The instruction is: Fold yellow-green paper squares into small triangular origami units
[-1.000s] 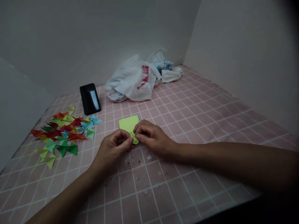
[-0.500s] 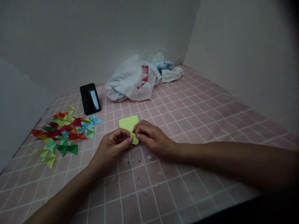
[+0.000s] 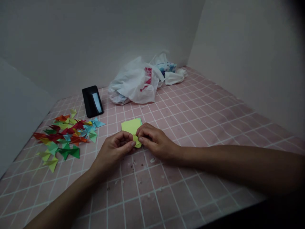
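A small piece of folded yellow paper (image 3: 137, 143) is pinched between my two hands, partly hidden by the fingers. My left hand (image 3: 116, 145) grips its left side between thumb and forefinger. On the other side, the thumb and fingers of my right hand (image 3: 154, 140) close on its upper right edge. Just behind the fingers lies a stack of square yellow paper sheets (image 3: 131, 125), with a greenish edge showing at its right. Off to the left is a loose pile of folded paper pieces (image 3: 71, 128) in red, orange, yellow, green and blue.
A black phone-like device (image 3: 92, 101) leans near the back wall. Crumpled white plastic bags (image 3: 135, 81) with red print lie at the back, beside a blue-patterned packet (image 3: 168, 67). The pink checked tablecloth (image 3: 202, 117) has worn spots in front of my hands. Walls rise at the back and sides.
Both hands keep their pinch on the folded yellow paper, with almost no visible movement. The whole view has shifted very slightly.
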Tool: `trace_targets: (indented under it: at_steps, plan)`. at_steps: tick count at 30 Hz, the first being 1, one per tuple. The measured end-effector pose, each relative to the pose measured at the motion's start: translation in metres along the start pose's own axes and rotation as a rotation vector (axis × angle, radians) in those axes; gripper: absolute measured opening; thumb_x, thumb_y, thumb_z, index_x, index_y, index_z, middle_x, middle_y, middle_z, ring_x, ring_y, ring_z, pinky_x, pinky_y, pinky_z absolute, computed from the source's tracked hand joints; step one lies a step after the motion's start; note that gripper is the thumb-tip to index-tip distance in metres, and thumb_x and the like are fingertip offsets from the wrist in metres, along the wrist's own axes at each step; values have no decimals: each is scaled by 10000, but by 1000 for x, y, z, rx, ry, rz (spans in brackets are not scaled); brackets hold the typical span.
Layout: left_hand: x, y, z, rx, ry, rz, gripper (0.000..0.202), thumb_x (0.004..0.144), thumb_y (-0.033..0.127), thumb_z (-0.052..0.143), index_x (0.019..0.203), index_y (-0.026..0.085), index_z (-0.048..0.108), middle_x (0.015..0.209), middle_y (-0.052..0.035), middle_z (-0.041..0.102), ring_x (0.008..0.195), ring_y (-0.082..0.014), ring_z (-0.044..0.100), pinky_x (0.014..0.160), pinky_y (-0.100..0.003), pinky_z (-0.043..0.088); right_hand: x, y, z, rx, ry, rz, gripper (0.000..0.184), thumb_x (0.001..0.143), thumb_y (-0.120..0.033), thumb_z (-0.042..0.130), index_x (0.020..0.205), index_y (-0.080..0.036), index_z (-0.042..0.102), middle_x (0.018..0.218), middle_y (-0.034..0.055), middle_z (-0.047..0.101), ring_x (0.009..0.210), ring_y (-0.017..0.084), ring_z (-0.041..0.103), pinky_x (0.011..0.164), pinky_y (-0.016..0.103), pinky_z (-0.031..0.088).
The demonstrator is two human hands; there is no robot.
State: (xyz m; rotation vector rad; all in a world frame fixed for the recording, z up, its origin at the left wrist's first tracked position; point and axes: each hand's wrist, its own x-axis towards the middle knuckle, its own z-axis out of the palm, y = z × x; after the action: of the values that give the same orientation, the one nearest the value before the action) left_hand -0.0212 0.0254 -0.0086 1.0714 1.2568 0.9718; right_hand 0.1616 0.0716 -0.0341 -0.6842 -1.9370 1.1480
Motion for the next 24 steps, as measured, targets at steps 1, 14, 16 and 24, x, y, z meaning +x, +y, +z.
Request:
trace_targets:
  at_steps: [1, 14, 16, 24]
  plan:
    - [0, 0, 1, -4, 1, 0, 223, 716, 288, 829, 808, 165, 667, 749, 34, 652, 684, -88, 611, 701, -219, 532, 0, 0, 0, 0, 6, 5, 149, 884, -90, 539, 773, -190, 536, 884, 39, 578, 884, 173, 551, 819, 324, 435]
    - [-1, -2, 2, 105, 4, 2, 221, 746, 317, 788, 759, 158, 635, 637, 38, 604, 575, -78, 520, 553, -198, 381, 0, 2, -1, 61, -8, 7, 134, 899, -141, 557, 774, -184, 581, 866, 34, 591, 867, 167, 564, 815, 324, 440]
    - [-1, -2, 2, 107, -7, -1, 214, 745, 314, 784, 763, 159, 637, 639, 38, 604, 574, -80, 517, 552, -202, 377, 0, 3, -1, 65, -12, 8, 134, 900, -145, 557, 774, -184, 583, 864, 32, 590, 862, 165, 563, 809, 320, 440]
    - [-2, 0, 6, 119, -16, -14, 205, 746, 309, 769, 753, 161, 626, 647, 44, 587, 578, -77, 501, 560, -205, 372, 1, 1, 1, 46, 0, 5, 147, 865, -100, 552, 744, -183, 562, 841, 28, 586, 837, 158, 559, 787, 309, 439]
